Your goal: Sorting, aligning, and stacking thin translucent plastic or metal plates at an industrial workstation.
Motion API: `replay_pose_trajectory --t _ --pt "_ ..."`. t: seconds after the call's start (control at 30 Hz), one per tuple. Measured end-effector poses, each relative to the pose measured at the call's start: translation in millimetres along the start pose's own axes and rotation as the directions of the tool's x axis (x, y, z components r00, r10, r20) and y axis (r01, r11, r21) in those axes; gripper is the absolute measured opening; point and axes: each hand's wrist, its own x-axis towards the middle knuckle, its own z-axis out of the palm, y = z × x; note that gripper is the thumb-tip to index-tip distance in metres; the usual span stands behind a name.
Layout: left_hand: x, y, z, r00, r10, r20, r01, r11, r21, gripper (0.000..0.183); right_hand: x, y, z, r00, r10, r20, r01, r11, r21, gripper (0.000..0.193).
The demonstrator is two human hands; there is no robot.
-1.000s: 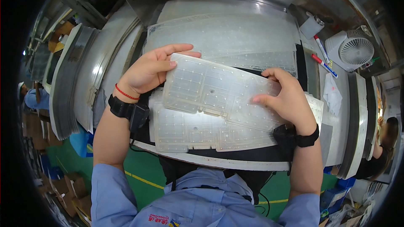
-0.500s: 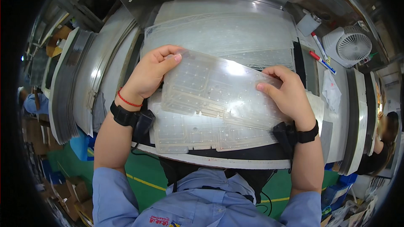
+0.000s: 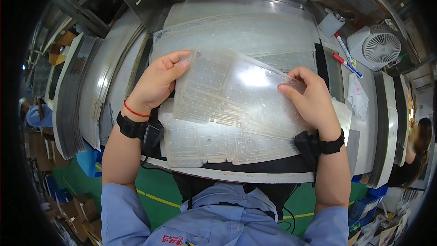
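Note:
A clear plastic circuit sheet [image 3: 205,95], printed with pale traces and dots, hangs tilted between my two hands. My left hand [image 3: 157,79] pinches its upper left corner between thumb and fingers. At the right end, my right hand [image 3: 314,102] grips the upper edge, thumb on the near face. Bright light reflects off the sheet's middle. Underneath, another clear circuit sheet [image 3: 191,141] lies near the table's front edge, partly covered by the held one. Beyond my hands a broad pile of clear sheets [image 3: 227,32] is spread out.
Stacks of thin panels [image 3: 75,95] stand at the left, with another stack [image 3: 384,132] at the right. On the right side are a small white fan [image 3: 375,48], a metal-capped bottle [image 3: 331,23], markers [image 3: 347,66] and a crumpled white cloth [image 3: 358,96]. A person [image 3: 409,155] is at the far right.
My left hand has shifted slightly left, and the held sheet's left end has turned a little, with its upper corner now higher. The right hand has moved up slightly, still gripping.

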Motion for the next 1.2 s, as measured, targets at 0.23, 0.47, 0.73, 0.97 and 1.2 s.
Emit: replay_pose_trajectory --t 0.23,0.47,0.73,0.97,1.2 --pt "-4 8 0 0.998 0.012 0.056 -0.012 1.000 -0.005 0.043 0 6 6 0.992 -0.108 -0.072 0.110 0.994 0.028 0.039" --pt "-1 5 5 1.000 -0.012 -0.016 0.012 1.000 0.011 0.042 0 1 1 0.998 -0.066 0.004 0.066 0.995 -0.070 0.047" --pt "2 0 -4 0.999 -0.038 0.001 0.038 0.999 0.021 0.039 2 1 -1 1.000 0.004 -0.017 -0.005 0.997 -0.074 0.045" --pt "2 -2 6 0.998 0.038 -0.050 -0.038 0.999 0.011 0.042 -1 5 2 0.999 -0.047 0.018 0.047 0.999 -0.004 0.046" --pt "-9 10 7 0.998 -0.058 -0.031 0.065 0.953 0.296 0.033 -4 -7 0 0.981 -0.190 0.029 0.192 0.977 -0.097 0.052"
